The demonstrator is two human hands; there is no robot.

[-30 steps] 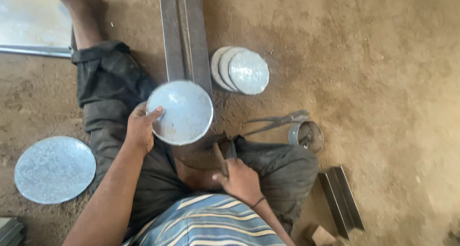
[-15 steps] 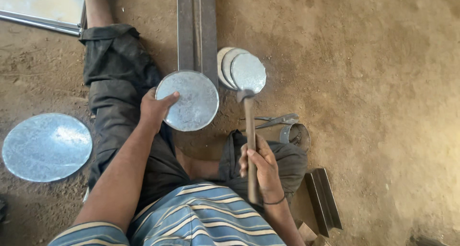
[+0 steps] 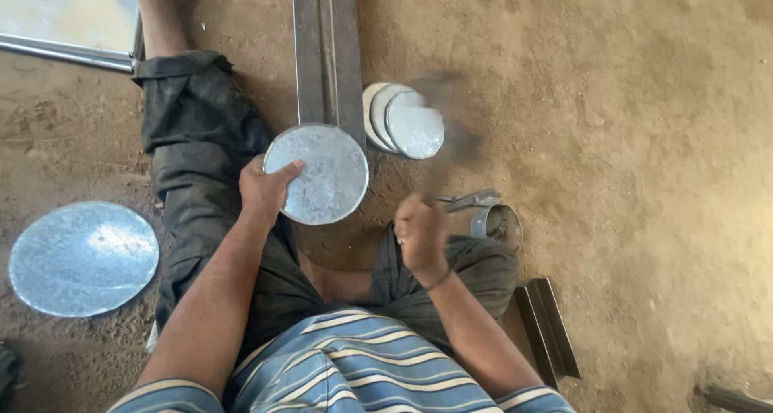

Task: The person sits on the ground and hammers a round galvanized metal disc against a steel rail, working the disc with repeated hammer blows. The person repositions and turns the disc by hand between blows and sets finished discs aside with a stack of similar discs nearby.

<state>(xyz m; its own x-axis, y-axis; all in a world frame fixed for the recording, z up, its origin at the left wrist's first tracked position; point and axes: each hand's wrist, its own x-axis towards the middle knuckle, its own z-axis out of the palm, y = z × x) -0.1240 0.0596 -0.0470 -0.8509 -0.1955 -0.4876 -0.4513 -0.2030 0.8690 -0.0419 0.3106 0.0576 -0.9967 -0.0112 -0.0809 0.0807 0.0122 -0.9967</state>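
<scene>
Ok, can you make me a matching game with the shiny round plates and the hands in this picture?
Things:
1. left hand
2. right hand
3. big metal disc
4. stack of small discs

Places or states:
A. lying alone on the dirt beside the leg
B. fist closed on a blurred hammer handle
C. overlapping on the ground next to the steel bar
D. gripping the rim of the round metal disc

Pairs: 1-D, 2-B, 3-A, 4-C
</scene>
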